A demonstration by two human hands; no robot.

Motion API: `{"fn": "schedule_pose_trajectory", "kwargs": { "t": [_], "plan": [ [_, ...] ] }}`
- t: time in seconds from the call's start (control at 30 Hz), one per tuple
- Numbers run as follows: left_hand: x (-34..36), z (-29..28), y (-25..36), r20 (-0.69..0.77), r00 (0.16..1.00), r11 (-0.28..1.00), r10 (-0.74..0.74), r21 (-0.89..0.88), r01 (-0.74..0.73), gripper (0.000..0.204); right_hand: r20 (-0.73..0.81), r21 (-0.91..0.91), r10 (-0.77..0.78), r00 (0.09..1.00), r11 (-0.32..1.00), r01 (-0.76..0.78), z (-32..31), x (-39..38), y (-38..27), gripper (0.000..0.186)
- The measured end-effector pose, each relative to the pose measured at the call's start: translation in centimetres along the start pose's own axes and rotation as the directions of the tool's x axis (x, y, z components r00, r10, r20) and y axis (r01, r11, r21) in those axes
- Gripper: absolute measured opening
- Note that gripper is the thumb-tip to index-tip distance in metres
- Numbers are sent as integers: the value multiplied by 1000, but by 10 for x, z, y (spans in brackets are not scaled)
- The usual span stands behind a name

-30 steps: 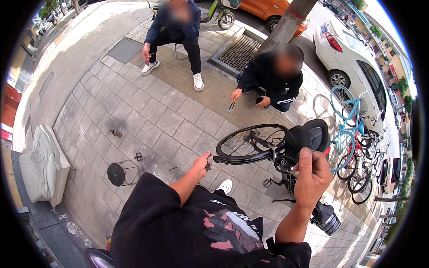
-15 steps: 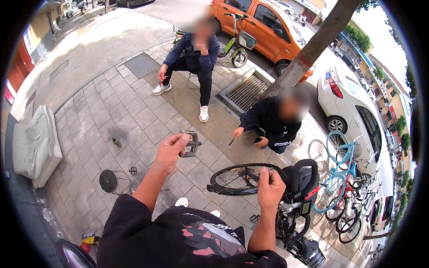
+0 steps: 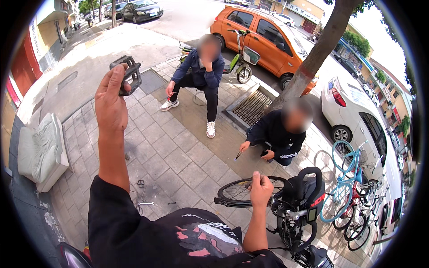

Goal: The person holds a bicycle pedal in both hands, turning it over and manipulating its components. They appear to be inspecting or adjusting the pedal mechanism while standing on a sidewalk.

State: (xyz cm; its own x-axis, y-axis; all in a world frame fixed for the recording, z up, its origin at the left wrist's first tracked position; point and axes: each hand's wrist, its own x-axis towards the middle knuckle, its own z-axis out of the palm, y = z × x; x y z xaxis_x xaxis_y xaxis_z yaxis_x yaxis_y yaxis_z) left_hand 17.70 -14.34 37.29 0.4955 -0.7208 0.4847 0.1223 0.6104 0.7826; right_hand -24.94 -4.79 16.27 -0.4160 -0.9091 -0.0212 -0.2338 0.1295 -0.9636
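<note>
My left hand [image 3: 111, 102] is raised at the upper left, its thumb and fingers closed on a black bicycle pedal [image 3: 136, 75]. Low in the middle, my right hand [image 3: 261, 190] is closed, thumb up against the curled fingers. What it pinches, if anything, is hidden. Behind and beside that hand lies the dark wheel [image 3: 223, 202] of a black bicycle [image 3: 297, 214] with a small display. On the paving below my left arm is a second pedal [image 3: 141, 183], with a wrench [image 3: 146, 203] nearby.
One person [image 3: 201, 67] sits ahead; another [image 3: 277, 134] crouches at right, holding a thin tool. A tree trunk [image 3: 324, 40] rises by a metal grate [image 3: 250, 107]. Parked bicycles [image 3: 344, 187] stand at right, a pale armchair [image 3: 42, 152] at left.
My left hand has lifted the pedal up and to the left, arm stretched out. My right hand has shifted slightly left and down. The view has tilted upward.
</note>
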Motion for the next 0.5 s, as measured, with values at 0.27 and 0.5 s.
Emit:
{"fn": "schedule_pose_trajectory", "kwargs": {
  "t": [0.27, 0.5],
  "plan": [
    [21, -62, -48, -227, 904, 777, -361, -609, 158, 69, 417, 908, -164, 894, 109, -404, -41, 34, -49, 75],
    [6, -100, -101, -338, 816, 744, -470, -649, 160, 64, 343, 931, -83, 936, 161, -327, -59, 52, -43, 66]
  ]
}}
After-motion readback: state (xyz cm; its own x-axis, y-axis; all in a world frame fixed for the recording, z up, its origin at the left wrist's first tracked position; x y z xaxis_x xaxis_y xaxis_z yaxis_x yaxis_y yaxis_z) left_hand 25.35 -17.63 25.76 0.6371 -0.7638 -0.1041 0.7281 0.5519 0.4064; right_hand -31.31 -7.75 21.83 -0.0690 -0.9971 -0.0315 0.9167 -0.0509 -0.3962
